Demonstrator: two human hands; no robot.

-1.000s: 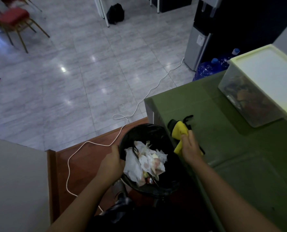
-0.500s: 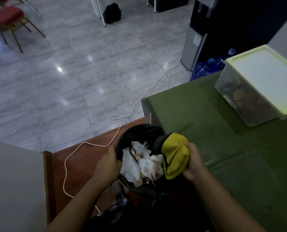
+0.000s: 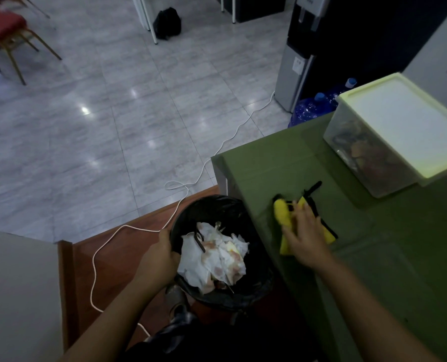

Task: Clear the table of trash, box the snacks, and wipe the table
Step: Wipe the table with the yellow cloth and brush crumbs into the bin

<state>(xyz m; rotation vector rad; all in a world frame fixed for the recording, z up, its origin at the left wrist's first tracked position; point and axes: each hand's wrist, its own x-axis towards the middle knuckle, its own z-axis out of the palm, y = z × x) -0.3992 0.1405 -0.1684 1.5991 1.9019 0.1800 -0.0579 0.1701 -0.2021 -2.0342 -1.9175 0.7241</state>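
A black-lined trash bin [image 3: 215,203] stands on the floor beside the green table [image 3: 379,270], filled with crumpled white tissues [image 3: 214,259]. My left hand [image 3: 159,257] grips the bin's near left rim. A yellow cloth with black trim [image 3: 281,210] lies on the table near its left edge. On top of it rests my right hand [image 3: 306,236], fingers spread and fairly straight, slightly blurred. A clear snack box with a pale lid [image 3: 400,131] sits shut at the table's far right, with wrappers showing through its wall.
A white cable [image 3: 107,239] runs across the wooden step and tiled floor past the bin. Blue water bottles [image 3: 308,108] and a water dispenser [image 3: 295,74] stand beyond the table. A red chair [image 3: 6,30] and a black bag [image 3: 167,22] are farther off.
Half a second ago my right hand held the bunched cloth over the bin; it has since moved right and laid the cloth back on the table. My left hand stays on the rim.
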